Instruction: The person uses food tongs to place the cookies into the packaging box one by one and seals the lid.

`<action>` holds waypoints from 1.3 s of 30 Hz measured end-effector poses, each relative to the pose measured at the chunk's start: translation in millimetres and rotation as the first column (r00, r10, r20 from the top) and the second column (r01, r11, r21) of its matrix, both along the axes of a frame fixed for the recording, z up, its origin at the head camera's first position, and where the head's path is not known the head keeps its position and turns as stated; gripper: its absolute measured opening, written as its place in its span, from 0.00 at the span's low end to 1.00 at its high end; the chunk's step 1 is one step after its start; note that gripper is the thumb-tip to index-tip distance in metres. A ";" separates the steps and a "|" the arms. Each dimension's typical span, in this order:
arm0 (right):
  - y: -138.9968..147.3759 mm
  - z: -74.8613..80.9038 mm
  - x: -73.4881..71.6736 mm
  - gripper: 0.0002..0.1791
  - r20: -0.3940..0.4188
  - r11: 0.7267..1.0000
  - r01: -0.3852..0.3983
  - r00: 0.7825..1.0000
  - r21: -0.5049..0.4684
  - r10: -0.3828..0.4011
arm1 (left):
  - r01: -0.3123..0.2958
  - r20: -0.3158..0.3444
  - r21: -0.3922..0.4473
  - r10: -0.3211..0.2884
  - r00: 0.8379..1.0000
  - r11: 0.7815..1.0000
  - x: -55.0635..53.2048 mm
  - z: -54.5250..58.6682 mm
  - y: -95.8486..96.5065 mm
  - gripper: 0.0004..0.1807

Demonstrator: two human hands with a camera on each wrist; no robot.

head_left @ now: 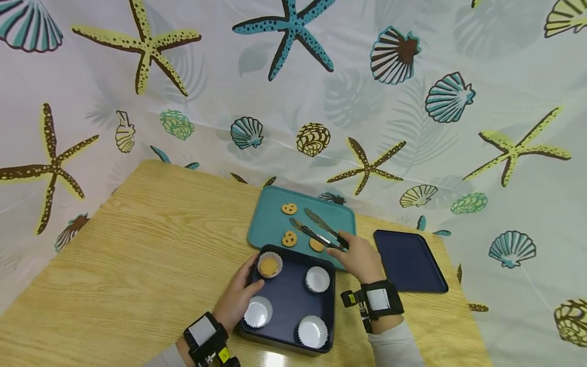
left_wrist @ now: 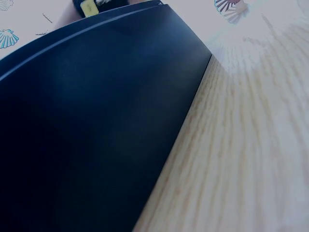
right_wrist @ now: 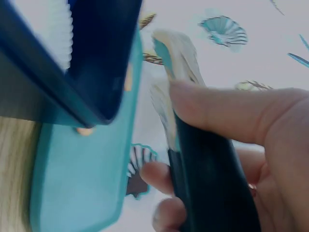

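My right hand (head_left: pixel 362 258) grips tongs (head_left: pixel 321 237) by their dark handles. The metal ends stand apart over the teal tray (head_left: pixel 266 214). Close up in the right wrist view, thumb and fingers wrap the tongs (right_wrist: pixel 207 174). On the teal tray lie two pretzel-shaped cookies (head_left: pixel 289 238) and a round cookie (head_left: pixel 316 244), partly behind the tongs. My left hand (head_left: pixel 238 295) holds the left side of a deep navy baking pan (head_left: pixel 289 290), thumb over the rim. White paper cups sit at its corners; the far-left paper cup (head_left: pixel 261 257) holds a round cookie (head_left: pixel 268 266).
A flat navy tray (head_left: pixel 410 260) lies to the right on the wooden table (head_left: pixel 137 255). Behind the table hangs a cloth (head_left: pixel 284 102) printed with shells and starfish. The left wrist view is mostly the pan's outer wall (left_wrist: pixel 96 121).
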State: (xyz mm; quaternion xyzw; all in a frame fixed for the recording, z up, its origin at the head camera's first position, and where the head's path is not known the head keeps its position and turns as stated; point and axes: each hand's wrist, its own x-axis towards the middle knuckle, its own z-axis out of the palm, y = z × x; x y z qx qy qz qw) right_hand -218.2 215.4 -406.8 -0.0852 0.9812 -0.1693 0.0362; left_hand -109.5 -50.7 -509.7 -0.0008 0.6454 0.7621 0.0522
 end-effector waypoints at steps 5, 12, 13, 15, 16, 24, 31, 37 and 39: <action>-10.2 -3.9 -14.0 0.33 0.033 0.999 0.001 0.999 0.043 -0.002 | 0.002 0.010 0.008 -0.002 1.000 1.000 1.2 -1.5 -0.9 0.36; -21.1 -7.6 -28.0 0.35 0.081 0.997 0.021 0.996 0.070 -0.026 | 0.001 -0.002 0.006 -0.001 1.000 1.000 1.9 -2.7 -0.8 0.36; -22.0 -8.2 -29.5 0.35 0.088 0.997 0.023 0.996 0.073 -0.029 | 0.001 -0.003 0.006 -0.001 1.000 1.000 1.9 -2.7 -0.8 0.36; -23.3 -9.2 -32.5 0.36 0.100 0.997 0.018 0.995 0.077 -0.026 | 0.000 -0.003 0.007 0.000 1.000 1.000 2.0 -2.5 -0.9 0.36; -23.9 -9.3 -34.1 0.36 0.105 0.997 0.013 0.994 0.074 -0.021 | -0.002 -0.003 0.008 0.002 1.000 1.000 2.0 -2.5 -1.0 0.36; -33.9 -3.8 -47.4 0.32 0.147 0.999 -0.025 0.989 0.046 0.018 | -0.003 -0.005 0.013 0.003 1.000 1.000 1.3 -1.0 -1.7 0.35; -48.8 -5.7 -58.3 0.16 0.132 0.996 -0.048 0.991 0.075 0.038 | -0.006 -0.002 0.019 0.006 1.000 1.000 1.2 -2.1 -1.1 0.36; -58.2 -4.9 -63.6 0.15 0.105 0.992 -0.043 0.994 0.121 0.030 | -0.008 -0.008 0.015 0.009 1.000 1.000 0.3 -2.4 -0.3 0.36; -57.8 -4.2 -65.3 0.20 0.103 0.990 -0.042 0.994 0.132 0.028 | -0.005 -0.005 0.011 0.006 1.000 1.000 0.0 -1.8 -0.2 0.36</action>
